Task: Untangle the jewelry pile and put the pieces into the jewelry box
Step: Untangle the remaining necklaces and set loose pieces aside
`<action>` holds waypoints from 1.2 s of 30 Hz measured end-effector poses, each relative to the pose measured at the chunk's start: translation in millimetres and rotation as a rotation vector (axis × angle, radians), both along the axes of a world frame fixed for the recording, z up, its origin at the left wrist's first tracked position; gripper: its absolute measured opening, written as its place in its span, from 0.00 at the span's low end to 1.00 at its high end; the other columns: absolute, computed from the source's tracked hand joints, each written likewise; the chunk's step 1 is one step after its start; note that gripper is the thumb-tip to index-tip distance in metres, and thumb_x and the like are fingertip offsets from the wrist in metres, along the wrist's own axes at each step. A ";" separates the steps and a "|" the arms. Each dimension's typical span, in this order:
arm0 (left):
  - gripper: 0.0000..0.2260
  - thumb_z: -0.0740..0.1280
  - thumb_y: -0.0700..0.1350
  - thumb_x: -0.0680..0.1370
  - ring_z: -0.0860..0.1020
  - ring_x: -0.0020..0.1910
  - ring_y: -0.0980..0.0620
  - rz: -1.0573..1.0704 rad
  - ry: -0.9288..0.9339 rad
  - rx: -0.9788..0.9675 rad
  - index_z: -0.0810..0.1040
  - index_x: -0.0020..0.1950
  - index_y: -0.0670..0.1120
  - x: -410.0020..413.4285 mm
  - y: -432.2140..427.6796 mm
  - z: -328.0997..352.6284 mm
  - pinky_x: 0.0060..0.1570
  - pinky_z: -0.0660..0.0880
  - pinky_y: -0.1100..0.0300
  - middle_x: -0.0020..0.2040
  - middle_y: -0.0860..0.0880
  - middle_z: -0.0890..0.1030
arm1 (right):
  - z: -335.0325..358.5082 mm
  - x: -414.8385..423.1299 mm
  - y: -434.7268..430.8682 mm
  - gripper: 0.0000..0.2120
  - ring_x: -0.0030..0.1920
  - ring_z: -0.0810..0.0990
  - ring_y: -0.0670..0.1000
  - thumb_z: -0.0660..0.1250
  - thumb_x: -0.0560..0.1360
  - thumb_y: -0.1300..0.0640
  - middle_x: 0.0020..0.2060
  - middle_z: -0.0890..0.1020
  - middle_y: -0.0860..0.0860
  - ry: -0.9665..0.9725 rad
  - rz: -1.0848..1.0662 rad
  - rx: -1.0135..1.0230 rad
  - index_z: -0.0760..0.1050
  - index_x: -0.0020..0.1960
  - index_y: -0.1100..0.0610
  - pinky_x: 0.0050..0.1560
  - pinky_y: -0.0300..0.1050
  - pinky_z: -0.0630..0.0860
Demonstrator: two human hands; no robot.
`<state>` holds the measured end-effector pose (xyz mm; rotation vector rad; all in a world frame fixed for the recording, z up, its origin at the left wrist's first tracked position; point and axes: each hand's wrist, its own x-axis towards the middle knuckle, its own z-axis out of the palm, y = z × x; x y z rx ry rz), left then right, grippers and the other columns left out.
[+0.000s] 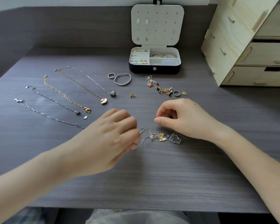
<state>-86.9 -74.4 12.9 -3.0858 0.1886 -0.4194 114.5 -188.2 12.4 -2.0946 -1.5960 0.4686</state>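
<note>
Tangle (152, 136) of fine chains with pendants (168, 138) lay on desk (152, 175) between both hands, long axis left to right. At its left end, left hand (110, 138) pinched chain in curled fingers (129, 125). Just above its right end, right hand (183, 118) had fingertips closed; any strand held, cannot tell. Box (154, 69) stood open, well beyond.

Table (168, 175) back edge, right of centre: jewelry box (154, 69), lid up | back right corner: drawer unit (229, 46) | left half: chains (66, 96) in a row | before box: ring (111, 75), bangle (122, 79); earring pile (165, 88) to their right | front centre: tangle (153, 136)
</note>
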 end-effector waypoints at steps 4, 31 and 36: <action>0.09 0.59 0.47 0.79 0.74 0.52 0.46 -0.030 0.014 -0.052 0.77 0.44 0.46 -1.4 -1.4 -4.0 0.51 0.68 0.54 0.50 0.51 0.79 | -1.3 -9.3 2.4 0.06 0.33 0.73 0.39 0.69 0.71 0.46 0.28 0.75 0.42 0.048 0.031 0.024 0.77 0.38 0.46 0.32 0.33 0.63; 0.06 0.68 0.49 0.73 0.69 0.34 0.57 0.505 0.022 -0.554 0.77 0.36 0.51 43.4 -14.1 -5.6 0.36 0.64 0.62 0.34 0.56 0.71 | 10.1 -16.0 6.6 0.05 0.31 0.74 0.40 0.70 0.71 0.51 0.28 0.77 0.43 0.012 0.058 -0.085 0.79 0.37 0.49 0.32 0.33 0.64; 0.06 0.69 0.45 0.70 0.70 0.37 0.55 0.561 0.069 -0.623 0.73 0.35 0.52 50.3 -15.2 -7.6 0.37 0.65 0.63 0.33 0.57 0.72 | 11.3 -19.0 5.2 0.03 0.32 0.74 0.39 0.68 0.72 0.51 0.31 0.80 0.43 -0.024 0.059 -0.155 0.79 0.40 0.48 0.33 0.35 0.66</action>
